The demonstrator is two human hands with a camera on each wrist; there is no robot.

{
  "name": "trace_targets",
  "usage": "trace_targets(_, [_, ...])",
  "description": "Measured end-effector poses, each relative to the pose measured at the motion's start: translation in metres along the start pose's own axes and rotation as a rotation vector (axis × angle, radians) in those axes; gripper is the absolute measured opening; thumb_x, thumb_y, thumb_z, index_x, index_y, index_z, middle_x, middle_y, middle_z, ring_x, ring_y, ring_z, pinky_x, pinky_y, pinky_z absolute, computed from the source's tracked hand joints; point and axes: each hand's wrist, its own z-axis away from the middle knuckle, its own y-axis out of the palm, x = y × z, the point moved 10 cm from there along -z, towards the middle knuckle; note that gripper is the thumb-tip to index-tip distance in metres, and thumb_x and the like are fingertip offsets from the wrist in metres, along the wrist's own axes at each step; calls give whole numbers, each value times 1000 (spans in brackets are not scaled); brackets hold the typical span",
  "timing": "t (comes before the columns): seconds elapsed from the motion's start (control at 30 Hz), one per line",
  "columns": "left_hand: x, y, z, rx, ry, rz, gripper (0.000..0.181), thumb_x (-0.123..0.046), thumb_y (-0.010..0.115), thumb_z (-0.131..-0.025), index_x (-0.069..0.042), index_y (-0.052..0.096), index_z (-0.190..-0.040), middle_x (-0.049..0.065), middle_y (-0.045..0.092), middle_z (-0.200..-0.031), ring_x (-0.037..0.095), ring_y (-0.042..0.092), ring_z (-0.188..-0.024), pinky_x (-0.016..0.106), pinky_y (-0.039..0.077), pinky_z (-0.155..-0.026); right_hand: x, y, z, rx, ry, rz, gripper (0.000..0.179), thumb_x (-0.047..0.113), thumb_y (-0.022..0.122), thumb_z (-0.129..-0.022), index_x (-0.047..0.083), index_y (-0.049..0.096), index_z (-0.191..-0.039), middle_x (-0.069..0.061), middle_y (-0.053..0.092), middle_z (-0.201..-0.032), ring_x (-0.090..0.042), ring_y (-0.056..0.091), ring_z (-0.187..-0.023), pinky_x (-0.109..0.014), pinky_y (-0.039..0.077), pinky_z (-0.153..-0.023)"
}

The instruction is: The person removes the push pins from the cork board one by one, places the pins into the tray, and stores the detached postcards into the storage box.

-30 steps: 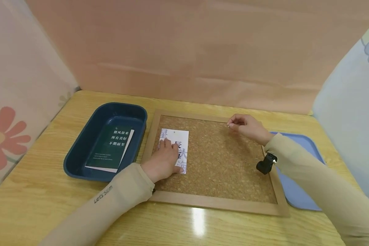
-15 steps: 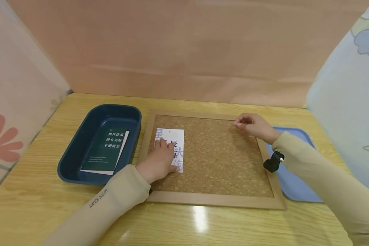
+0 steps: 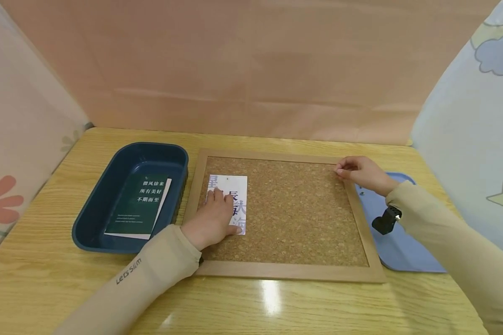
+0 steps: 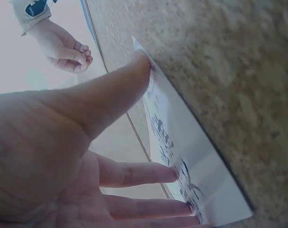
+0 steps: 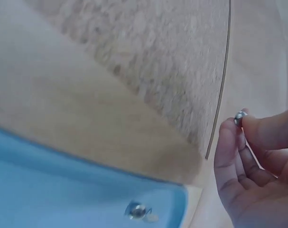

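Observation:
In the head view my left hand (image 3: 209, 221) lies over a white card (image 3: 242, 190) with printed characters, on the left part of a cork board (image 3: 293, 214). Its fingertips and thumb touch the card, and the fingers are nearly straight in the left wrist view. Near the board's far right corner, my right hand (image 3: 362, 172) is raised above the frame. Between its thumb and forefinger it pinches a small silver push pin (image 5: 239, 118), clear in the right wrist view. A tiny dark spot shows at the card's top edge, too small to identify.
A dark blue basin (image 3: 79, 223) left of the board holds a green booklet (image 3: 136, 204) over a white sheet. Right of the board lies a blue tray (image 3: 402, 251), partly under the right arm, with small silver pieces (image 5: 136, 210) in it. A papered wall (image 3: 251, 70) stands behind.
My right hand has moved rightward, from over the cork to the board's far right corner, still pinching the push pin. The left hand stays on the card. The view has shifted slightly right.

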Motion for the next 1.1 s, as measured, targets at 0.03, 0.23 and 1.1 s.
trace_targets(0.03, [0,0,0,-4,2,-4,67,-30,74,-84,16,45,-124,43,40,-128,54,37,-126,58,41,-98,-2,-1,1,0,2,9,26,16,51,-99,-4,58,-113,-18,62,-105,-14,58,-86,-25,48,-71])
trace_targets(0.23, [0,0,0,-1,-8,0,68,-30,74,-83,16,45,-124,42,40,-128,54,37,-126,60,40,-98,-14,-3,4,4,39,14,27,16,51,-98,-5,58,-113,-16,63,-104,-12,58,-84,-29,49,-72])
trace_targets(1.1, [3,2,-1,32,-30,37,77,-32,72,-85,16,38,-134,43,30,-140,55,27,-133,61,33,-104,-53,-19,11,-22,117,147,32,24,53,-98,-4,60,-112,-18,63,-101,-24,56,-89,-35,44,-74])
